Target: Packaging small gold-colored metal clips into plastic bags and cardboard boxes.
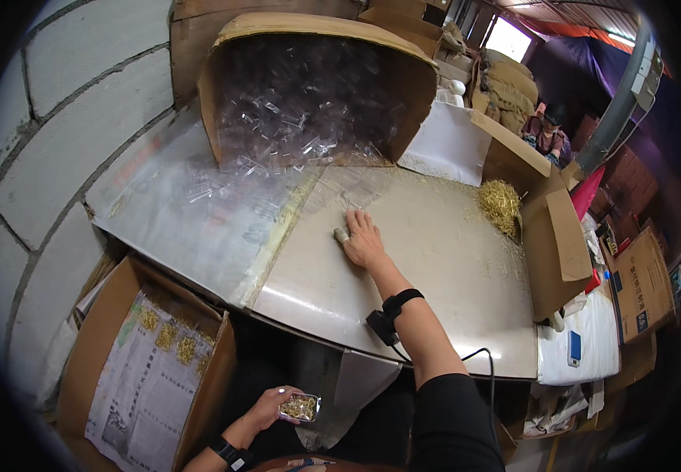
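The left hand (265, 408) gripped a clear box (318, 408) of golden pieces (299, 407) while the right hand (363, 241), fingers spread, extended over the table (478, 311).

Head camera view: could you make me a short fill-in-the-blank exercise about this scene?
The small clear container is in the person's ____ hand.
The pile on the table is ____ in colour.
The small blue device lies to the table's ____.

Missing words: left; gold; right.
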